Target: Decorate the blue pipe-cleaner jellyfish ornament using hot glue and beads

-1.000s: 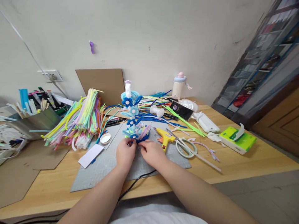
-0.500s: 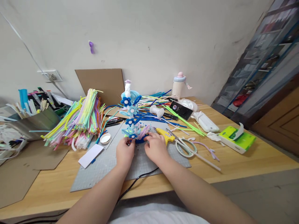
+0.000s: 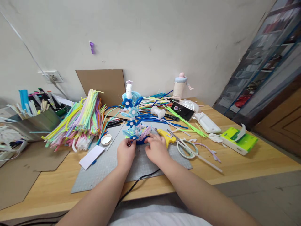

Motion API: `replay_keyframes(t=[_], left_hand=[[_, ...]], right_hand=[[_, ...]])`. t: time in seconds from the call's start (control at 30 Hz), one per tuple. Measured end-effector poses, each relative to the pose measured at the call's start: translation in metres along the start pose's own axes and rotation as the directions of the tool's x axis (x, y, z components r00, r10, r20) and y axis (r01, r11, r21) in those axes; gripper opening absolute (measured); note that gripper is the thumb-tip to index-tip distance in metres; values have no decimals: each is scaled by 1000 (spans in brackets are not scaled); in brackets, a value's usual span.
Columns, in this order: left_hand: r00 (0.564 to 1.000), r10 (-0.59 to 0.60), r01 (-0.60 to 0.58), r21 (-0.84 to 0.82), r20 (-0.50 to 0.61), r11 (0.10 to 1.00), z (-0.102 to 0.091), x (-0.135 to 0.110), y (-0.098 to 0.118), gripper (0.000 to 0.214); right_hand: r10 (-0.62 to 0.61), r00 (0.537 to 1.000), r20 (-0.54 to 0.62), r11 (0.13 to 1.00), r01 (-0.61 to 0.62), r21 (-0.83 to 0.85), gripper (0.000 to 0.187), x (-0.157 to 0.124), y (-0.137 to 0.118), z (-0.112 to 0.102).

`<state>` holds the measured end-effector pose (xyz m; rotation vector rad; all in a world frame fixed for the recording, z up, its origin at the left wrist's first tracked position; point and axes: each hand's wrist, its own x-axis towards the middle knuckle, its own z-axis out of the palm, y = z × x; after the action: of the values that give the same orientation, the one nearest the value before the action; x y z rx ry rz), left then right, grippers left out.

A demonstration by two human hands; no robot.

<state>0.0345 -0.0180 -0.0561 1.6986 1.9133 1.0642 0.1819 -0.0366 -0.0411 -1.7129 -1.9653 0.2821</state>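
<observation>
An upright pipe-cleaner flower decoration (image 3: 133, 112) stands on the grey cutting mat (image 3: 94, 175), with dark and light blue flowers up a white stem and a blue base. My left hand (image 3: 126, 152) is closed on the lower left of its base, thumb and fingers pinched together. At the base's right side, my right hand (image 3: 158, 149) rests with bent fingers touching its edge; some fingertips are hidden. Just right of that hand lies a yellow glue gun (image 3: 167, 137), beside scissors (image 3: 188, 147) with pale green handles.
A large bundle of coloured pipe cleaners (image 3: 88, 122) lies left, near a metal pen holder (image 3: 35, 124). Behind are a thread spool (image 3: 158, 112), a phone (image 3: 182, 110) and a bottle (image 3: 180, 86). A green tissue pack (image 3: 238, 140) sits right. A black cable (image 3: 138, 179) crosses the front edge.
The fingers of my right hand have shifted slightly at the base's edge. The decoration has barely moved, and my left hand keeps its place.
</observation>
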Motion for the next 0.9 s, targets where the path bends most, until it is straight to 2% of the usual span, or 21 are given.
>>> replay_keyframes(t=[0.9], left_hand=[[999,-43,43,-17,4,999,-3,-3,3,23]], right_hand=[[-19,999,-36,1000,19,1,24,-1,1,2]])
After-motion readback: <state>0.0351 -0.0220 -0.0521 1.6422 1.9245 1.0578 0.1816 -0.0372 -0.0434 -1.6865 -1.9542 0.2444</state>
